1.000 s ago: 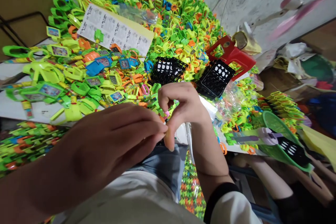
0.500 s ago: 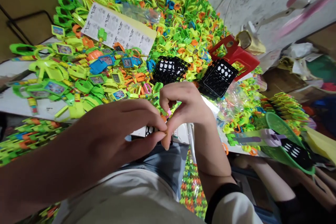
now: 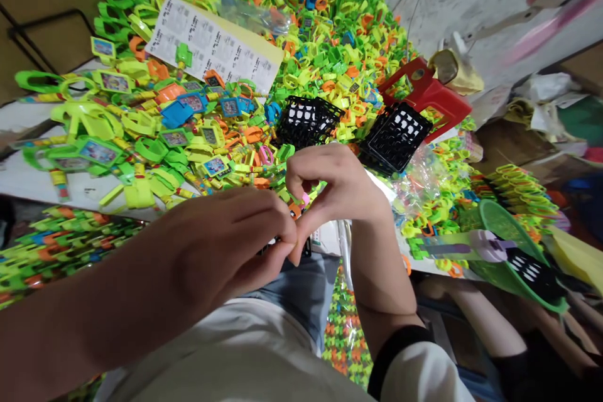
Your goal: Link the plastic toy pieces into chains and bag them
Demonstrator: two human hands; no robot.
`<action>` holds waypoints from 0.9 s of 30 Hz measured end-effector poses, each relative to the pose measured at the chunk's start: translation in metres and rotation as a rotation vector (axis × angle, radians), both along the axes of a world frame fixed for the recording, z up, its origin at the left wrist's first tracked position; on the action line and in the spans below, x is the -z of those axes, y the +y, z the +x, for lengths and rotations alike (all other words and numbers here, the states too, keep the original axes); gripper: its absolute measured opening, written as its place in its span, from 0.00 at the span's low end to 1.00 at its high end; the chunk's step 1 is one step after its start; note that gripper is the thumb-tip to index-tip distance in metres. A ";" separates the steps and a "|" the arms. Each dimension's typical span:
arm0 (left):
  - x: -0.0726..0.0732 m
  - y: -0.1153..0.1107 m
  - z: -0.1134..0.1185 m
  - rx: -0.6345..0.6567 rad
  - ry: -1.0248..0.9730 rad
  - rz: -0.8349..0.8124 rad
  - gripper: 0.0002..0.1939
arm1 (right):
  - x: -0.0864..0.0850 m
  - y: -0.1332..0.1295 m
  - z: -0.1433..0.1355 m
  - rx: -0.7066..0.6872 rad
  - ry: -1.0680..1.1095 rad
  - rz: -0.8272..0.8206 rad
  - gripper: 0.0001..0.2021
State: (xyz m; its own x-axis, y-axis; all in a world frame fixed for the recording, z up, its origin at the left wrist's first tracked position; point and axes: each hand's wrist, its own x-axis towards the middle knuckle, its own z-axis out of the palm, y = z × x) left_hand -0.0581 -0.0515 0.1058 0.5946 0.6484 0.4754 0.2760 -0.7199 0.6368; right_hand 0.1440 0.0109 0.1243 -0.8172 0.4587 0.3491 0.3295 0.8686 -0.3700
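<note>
My left hand (image 3: pixel 240 229) is closed, its thumb and fingertips pinched together at the middle of the view. My right hand (image 3: pixel 336 188) meets it there, with thumb and index finger curled round and the tips touching those of the left. Whatever lies between the fingertips is hidden or too small to make out. Small orange and pink pieces (image 3: pixel 305 200) show through the gap under my right hand. Just beyond my hands lie bright plastic toy watches (image 3: pixel 215 166) with picture faces, in green, yellow, orange and blue.
A sheet of printed labels (image 3: pixel 211 44) lies on the heap. Two black plastic baskets (image 3: pixel 308 120), (image 3: pixel 396 138) stand behind my hands, near a red plastic frame (image 3: pixel 426 91). At the right are a green basin (image 3: pixel 490 217) and a co-worker's arm (image 3: pixel 490 323).
My left hand has rolled slightly and its fingers have curled in closer against the right fingertips. My right hand stays nearly where it was. The view has shifted a little.
</note>
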 end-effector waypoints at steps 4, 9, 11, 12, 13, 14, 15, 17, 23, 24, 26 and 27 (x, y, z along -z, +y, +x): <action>0.001 0.004 -0.003 0.044 0.100 0.000 0.07 | 0.002 -0.001 -0.001 0.019 -0.002 0.021 0.29; 0.003 0.006 -0.007 -0.054 -0.011 -0.142 0.05 | 0.011 -0.003 -0.003 0.098 0.036 0.178 0.30; 0.007 0.002 -0.007 -0.136 -0.077 -0.200 0.05 | 0.014 -0.006 -0.004 0.145 0.040 0.299 0.30; 0.010 -0.001 -0.006 -0.180 -0.106 -0.217 0.06 | 0.015 -0.008 -0.004 0.168 0.043 0.369 0.29; 0.013 -0.003 -0.005 -0.219 -0.123 -0.224 0.09 | 0.017 -0.011 -0.005 0.186 0.053 0.442 0.29; 0.016 -0.006 -0.003 -0.256 -0.129 -0.227 0.12 | 0.019 -0.015 -0.006 0.200 0.067 0.516 0.28; 0.019 -0.008 -0.002 -0.287 -0.131 -0.228 0.14 | 0.021 -0.019 -0.007 0.212 0.089 0.584 0.27; 0.025 -0.011 0.002 -0.324 -0.151 -0.249 0.13 | 0.026 -0.028 -0.009 0.232 0.142 0.687 0.24; 0.031 -0.015 0.009 -0.255 -0.374 -0.341 0.07 | 0.040 -0.042 -0.012 0.273 0.229 0.724 0.21; 0.032 -0.016 0.009 -0.234 -0.405 -0.365 0.07 | 0.041 -0.043 -0.012 0.279 0.231 0.722 0.21; 0.034 -0.017 0.011 -0.203 -0.459 -0.431 0.07 | 0.042 -0.042 -0.013 0.283 0.222 0.721 0.20; 0.035 -0.017 0.012 -0.190 -0.488 -0.460 0.07 | 0.042 -0.042 -0.013 0.282 0.220 0.724 0.20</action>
State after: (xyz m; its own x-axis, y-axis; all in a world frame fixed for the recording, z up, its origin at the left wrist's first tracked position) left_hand -0.0462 -0.0686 0.0708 0.2390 0.9198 0.3110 -0.0249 -0.3144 0.9490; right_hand 0.1308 -0.0314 0.0824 -0.5828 0.2358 0.7777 0.5568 0.8130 0.1707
